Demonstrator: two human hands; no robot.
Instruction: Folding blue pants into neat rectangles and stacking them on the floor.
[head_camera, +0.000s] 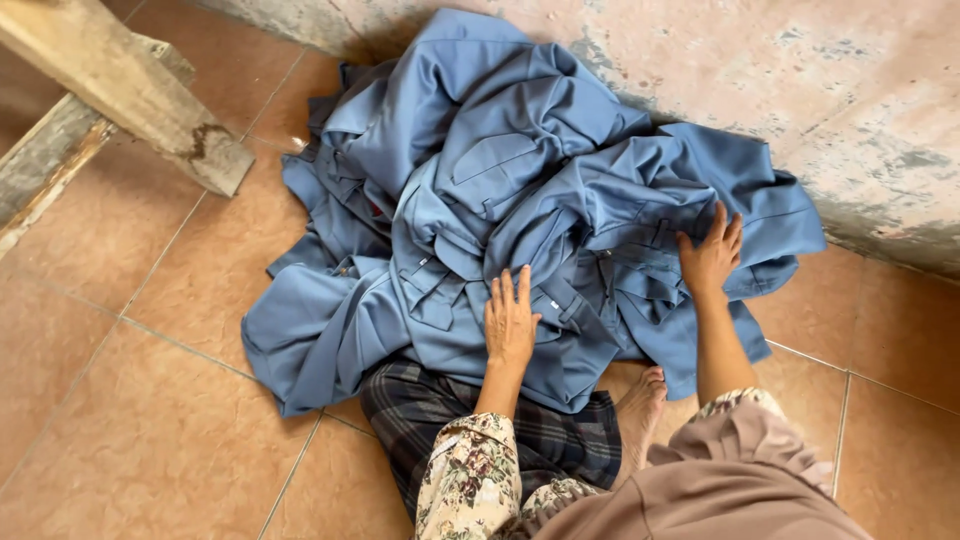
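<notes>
On the tiled floor (140, 440), heap of blue garments (480, 190), left hand (510, 320) and right hand (711, 255) apart, flat on cloth, gripping nothing

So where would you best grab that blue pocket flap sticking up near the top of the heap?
Probably by the pocket flap's loose lower edge, coming from the person's side. It lies raised on the blue garment pile, uncovered, while the left hand and right hand press flat lower down, so nothing blocks a pinch with the fingers there.
</notes>
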